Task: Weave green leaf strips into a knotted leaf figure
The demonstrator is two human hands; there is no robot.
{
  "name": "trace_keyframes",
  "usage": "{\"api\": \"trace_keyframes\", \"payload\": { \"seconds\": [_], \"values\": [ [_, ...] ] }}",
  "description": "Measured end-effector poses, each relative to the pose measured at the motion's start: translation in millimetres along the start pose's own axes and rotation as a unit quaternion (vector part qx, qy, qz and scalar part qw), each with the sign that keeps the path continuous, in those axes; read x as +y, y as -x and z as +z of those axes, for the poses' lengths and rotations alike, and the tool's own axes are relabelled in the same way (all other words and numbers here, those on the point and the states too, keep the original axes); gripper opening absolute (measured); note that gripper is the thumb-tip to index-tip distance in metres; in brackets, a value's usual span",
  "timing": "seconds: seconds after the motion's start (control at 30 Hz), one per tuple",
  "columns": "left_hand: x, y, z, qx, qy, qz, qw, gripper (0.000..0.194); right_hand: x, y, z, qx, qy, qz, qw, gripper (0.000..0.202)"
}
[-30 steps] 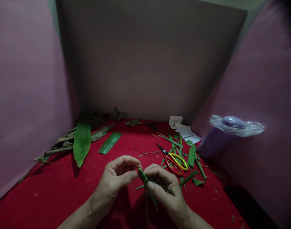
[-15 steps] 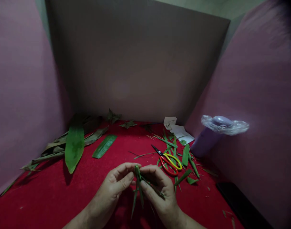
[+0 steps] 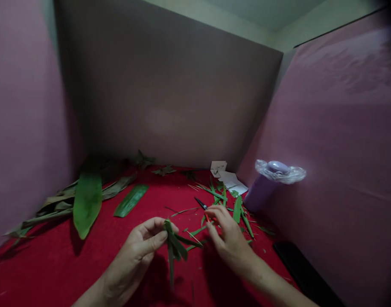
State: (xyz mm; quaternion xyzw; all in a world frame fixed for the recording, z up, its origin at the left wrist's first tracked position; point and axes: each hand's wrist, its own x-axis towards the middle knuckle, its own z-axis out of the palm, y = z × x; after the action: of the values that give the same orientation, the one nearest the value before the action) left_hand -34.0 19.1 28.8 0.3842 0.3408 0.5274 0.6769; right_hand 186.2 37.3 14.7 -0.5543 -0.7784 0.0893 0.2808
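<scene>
Between the thumb and fingers of my left hand [image 3: 142, 251] is a bundle of folded green leaf strips [image 3: 174, 244], its narrow ends fanning down and to the right. My right hand [image 3: 226, 234] is over the scissors [image 3: 201, 203], its fingers curled around the red handle and covering most of the handles. The black blades point up and to the left. Cut green strips [image 3: 237, 209] lie scattered beyond and beside my right hand.
A broad green leaf [image 3: 87, 204] lies over dry leaves [image 3: 54, 215] at the left, near a shorter leaf piece [image 3: 131, 200]. White papers [image 3: 232, 182], a purple bottle in plastic [image 3: 261, 192] and a black flat object [image 3: 306, 273] are on the right.
My right hand has let go of the leaf bundle and moved right onto the scissors. My left hand still holds the bundle, whose strips now spread wider. The view has shifted slightly.
</scene>
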Motion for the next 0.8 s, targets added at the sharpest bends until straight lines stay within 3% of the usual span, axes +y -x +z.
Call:
{"api": "trace_keyframes", "payload": {
  "seconds": [0.17,0.4,0.53,0.67,0.8],
  "values": [
    [-4,4,1.4,-0.021,-0.021,0.002,1.0,0.007,40,-16,9,-0.057,0.096,0.043,0.993,0.016],
    [-8,4,-1.2,-0.044,-0.043,0.012,0.998,0.01,49,-39,3,-0.117,0.081,0.074,0.987,0.019],
    [-5,5,0.0,-0.048,-0.041,0.007,0.998,0.01,47,-43,-14,-0.144,-0.001,0.079,0.986,0.038],
    [-3,6,-0.8,-0.045,-0.044,0.0,0.998,0.009,35,-29,-33,-0.172,-0.097,0.084,0.977,0.052],
    [-4,6,-2.7,-0.056,-0.061,0.0,0.997,0.009,11,-3,-56,-0.239,-0.313,0.107,0.913,0.057]
  ]
}}
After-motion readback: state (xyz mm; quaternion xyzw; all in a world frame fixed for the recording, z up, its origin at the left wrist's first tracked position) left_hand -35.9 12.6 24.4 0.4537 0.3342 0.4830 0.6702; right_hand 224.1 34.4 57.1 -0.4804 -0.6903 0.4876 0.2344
